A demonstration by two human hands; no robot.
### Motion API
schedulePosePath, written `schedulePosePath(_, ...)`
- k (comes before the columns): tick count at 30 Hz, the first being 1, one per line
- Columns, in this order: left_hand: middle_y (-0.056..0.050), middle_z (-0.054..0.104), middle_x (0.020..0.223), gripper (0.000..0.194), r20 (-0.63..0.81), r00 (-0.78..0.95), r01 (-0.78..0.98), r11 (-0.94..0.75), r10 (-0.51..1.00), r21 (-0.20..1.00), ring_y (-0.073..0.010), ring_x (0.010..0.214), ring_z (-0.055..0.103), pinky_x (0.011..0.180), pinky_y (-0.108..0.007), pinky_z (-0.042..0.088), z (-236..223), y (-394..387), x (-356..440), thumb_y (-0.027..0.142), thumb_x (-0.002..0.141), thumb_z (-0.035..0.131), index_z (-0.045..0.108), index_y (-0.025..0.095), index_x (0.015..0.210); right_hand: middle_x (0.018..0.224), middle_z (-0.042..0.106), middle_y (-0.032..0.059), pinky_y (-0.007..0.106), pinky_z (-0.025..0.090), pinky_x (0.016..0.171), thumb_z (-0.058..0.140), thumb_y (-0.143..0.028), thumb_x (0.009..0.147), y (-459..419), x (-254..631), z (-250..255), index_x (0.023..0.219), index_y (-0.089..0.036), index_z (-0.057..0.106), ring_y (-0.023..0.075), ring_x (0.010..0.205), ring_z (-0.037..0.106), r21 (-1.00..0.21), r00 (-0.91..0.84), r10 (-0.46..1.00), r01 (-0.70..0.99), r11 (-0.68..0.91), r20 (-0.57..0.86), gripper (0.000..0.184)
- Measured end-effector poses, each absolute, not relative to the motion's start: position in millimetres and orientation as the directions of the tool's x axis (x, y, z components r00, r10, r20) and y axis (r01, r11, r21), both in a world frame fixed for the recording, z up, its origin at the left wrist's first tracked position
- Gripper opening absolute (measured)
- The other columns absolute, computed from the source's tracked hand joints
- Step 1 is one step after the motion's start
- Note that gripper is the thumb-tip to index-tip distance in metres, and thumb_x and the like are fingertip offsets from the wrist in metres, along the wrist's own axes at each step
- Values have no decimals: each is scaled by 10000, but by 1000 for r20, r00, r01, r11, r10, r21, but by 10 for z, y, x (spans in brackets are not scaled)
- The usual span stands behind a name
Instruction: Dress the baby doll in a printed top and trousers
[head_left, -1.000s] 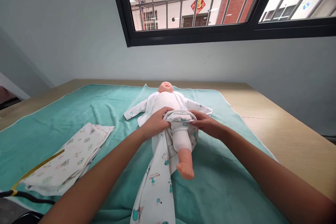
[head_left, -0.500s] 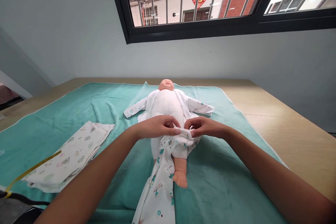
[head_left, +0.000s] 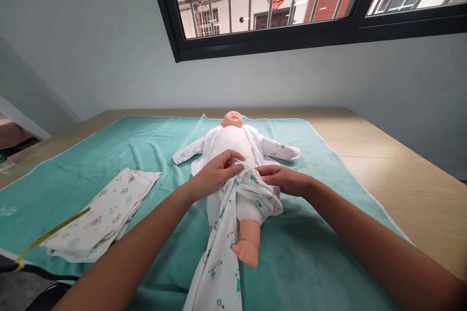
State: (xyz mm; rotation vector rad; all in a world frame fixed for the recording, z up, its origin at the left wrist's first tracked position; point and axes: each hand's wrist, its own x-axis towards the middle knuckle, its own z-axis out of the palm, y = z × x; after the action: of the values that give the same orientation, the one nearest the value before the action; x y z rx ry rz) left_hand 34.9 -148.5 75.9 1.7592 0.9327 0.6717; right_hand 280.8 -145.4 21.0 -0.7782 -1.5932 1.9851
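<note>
A baby doll (head_left: pixel 232 142) lies on its back, head away from me, in an unfastened white baby shirt (head_left: pixel 272 146) with printed sleeves. Printed white baby trousers (head_left: pixel 251 184) are bunched around the doll's upper leg on the right, and its bare foot (head_left: pixel 247 250) sticks out below. The other trouser leg trails flat towards me, partly covering the doll's left-side leg. My left hand (head_left: pixel 219 172) pinches the waistband at the doll's middle. At the right side of the waistband, my right hand (head_left: pixel 282 178) is closed on the trousers, its fingertips partly tucked in the cloth.
A teal blanket (head_left: pixel 310 243) covers much of the wooden table (head_left: pixel 386 160). Folded printed cloth (head_left: pixel 105 214) lies at the left, with a yellow strap (head_left: pixel 54 231) across it. Behind the table are a wall and a barred window (head_left: pixel 270 41).
Both hands have pulled the waistband a little further up the doll, towards its belly. The trousers now bunch higher on the right-side leg, and the doll's foot has shifted slightly.
</note>
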Motion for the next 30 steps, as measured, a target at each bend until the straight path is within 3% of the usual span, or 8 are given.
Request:
schedulePosePath(4,15,520,839,363,5,531,102,-70,847,992,-125,759,504,677,-240,408,744,-1421,332,455,853,665,604,222,1125,834,599,13,233,415,603,734,-414,823,-1426,2839,166,938,-173,636,125,709,543,-975,-594,800,-115,-192,-88,284)
schedulePosePath(10,-4,566,893,406,-94,513,-102,169,853,980,-126,783,557,726,-256,457,691,-1274,319,397,798,716,584,199,1127,890,617,14,263,427,654,741,-480,795,-1355,2732,122,951,-207,643,156,777,539,-999,-275,961,9,41,37,330)
schedulePosePath(12,1,564,887,370,-77,441,-40,106,894,994,-128,783,559,729,-259,456,696,-1213,366,362,793,705,588,198,1102,896,628,22,286,435,681,720,-519,793,-1332,2667,95,951,-212,640,176,799,544,-997,-168,984,40,70,63,354)
schedulePosePath(15,-3,574,904,243,60,315,206,-130,947,970,-146,819,562,758,-275,455,694,-1083,468,316,825,635,611,203,1039,895,640,28,310,438,699,700,-543,788,-1269,2624,31,947,-215,622,192,805,553,-993,-47,994,58,104,101,372)
schedulePosePath(21,-45,616,1037,178,440,390,594,-586,809,551,-198,963,573,851,-326,453,518,-869,644,170,901,457,599,208,1001,905,632,39,366,431,803,627,-546,820,-1028,2695,-106,970,-211,612,221,861,554,-915,8,976,350,200,216,367)
schedulePosePath(24,-62,597,1076,210,465,416,681,-607,781,410,-214,977,582,814,-332,471,428,-906,645,175,931,431,585,215,1069,823,598,28,373,427,774,573,-567,832,-934,2687,-177,913,-206,584,211,793,531,-897,28,978,403,179,207,370)
schedulePosePath(27,-68,587,1099,220,468,410,685,-603,783,408,-217,997,584,844,-339,483,421,-1045,543,192,922,496,567,211,1130,859,602,42,377,442,775,548,-569,837,-921,2664,-216,910,-202,558,213,805,540,-910,84,975,382,161,208,375)
schedulePosePath(30,-77,570,1106,214,526,388,661,-626,757,413,-223,1042,568,915,-363,481,472,-1316,368,176,909,532,571,198,1118,1026,589,79,370,466,762,620,-509,817,-1048,2683,-111,992,-207,551,220,866,554,-857,135,924,440,267,357,356)
